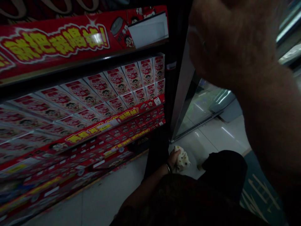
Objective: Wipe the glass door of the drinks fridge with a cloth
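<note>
My left hand, with a bracelet at the wrist, is low between my knees. Its fingers are closed around a crumpled white cloth with yellow and dark spots. My right hand is raised close to the camera at the upper right, dark and blurred. Its fingers run toward the top edge of the picture, so what they touch or hold cannot be made out. Below and beside it is a glass door with a grey frame, standing at an angle to the shelves.
On the left, shelves carry rows of red-and-white drink cartons. A red sign strip with yellow characters runs above them. Pale floor tiles lie below. A green mat is at the lower right, beside my dark-clothed knee.
</note>
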Demonstrator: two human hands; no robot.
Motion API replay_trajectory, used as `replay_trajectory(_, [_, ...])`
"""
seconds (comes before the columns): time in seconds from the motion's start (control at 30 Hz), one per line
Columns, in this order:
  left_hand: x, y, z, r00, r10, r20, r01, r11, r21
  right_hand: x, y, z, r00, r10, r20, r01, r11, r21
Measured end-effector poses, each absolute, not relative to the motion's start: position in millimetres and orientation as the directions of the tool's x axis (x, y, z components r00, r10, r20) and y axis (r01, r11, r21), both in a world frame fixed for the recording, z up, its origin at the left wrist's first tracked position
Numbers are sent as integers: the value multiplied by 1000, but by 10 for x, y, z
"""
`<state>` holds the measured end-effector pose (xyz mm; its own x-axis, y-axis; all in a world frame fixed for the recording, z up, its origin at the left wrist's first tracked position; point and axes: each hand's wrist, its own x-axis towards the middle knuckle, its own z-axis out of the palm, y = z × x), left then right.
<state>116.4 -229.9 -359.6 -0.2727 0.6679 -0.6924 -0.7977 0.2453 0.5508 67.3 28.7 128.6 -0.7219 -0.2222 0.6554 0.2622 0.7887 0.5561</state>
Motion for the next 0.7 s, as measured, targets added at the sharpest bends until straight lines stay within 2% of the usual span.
replay_trajectory(0.03, [1134,-2294,-3532,-236,684,-690,-817,245,522,824,158,1084,-757,-139,638,194,885,423])
replay_trajectory(0.1, [1054,-2287,-3401,-158,716,-680,-853,247,459,1148,1,445,-739,-25,673,144,970,195])
replay_trajectory(0.17, [952,-2294,-3274,-94,739,-667,-881,251,402,1505,-69,-446,-755,224,617,203,974,-104])
replay_trajectory(0.23, [843,-2319,-3153,-56,754,-654,-899,247,361,1896,-149,-1414,-757,492,430,313,851,-422])
replay_trajectory(0.3, [751,-2347,-3037,-43,766,-642,-909,236,343,2284,-312,-2247,-689,717,102,463,544,-699])
replay_trajectory(0.33, [719,-2356,-2980,-42,771,-635,-912,230,340,2455,-425,-2565,-626,778,-50,523,372,-767])
replay_trajectory(0.4, [691,-2356,-2876,-42,781,-624,-911,226,344,2711,-675,-2978,-538,809,-239,553,125,-824])
replay_trajectory(0.5, [728,-2307,-2759,-38,791,-611,-899,239,366,2854,-964,-3150,-505,781,-367,458,-118,-881])
replay_trajectory(0.57, [777,-2262,-2714,-34,796,-604,-887,254,385,2832,-1041,-3106,-508,770,-385,379,-201,-903])
replay_trajectory(0.7, [851,-2200,-2680,-26,797,-604,-858,291,422,2718,-1034,-2957,-487,822,-294,332,-137,-933])
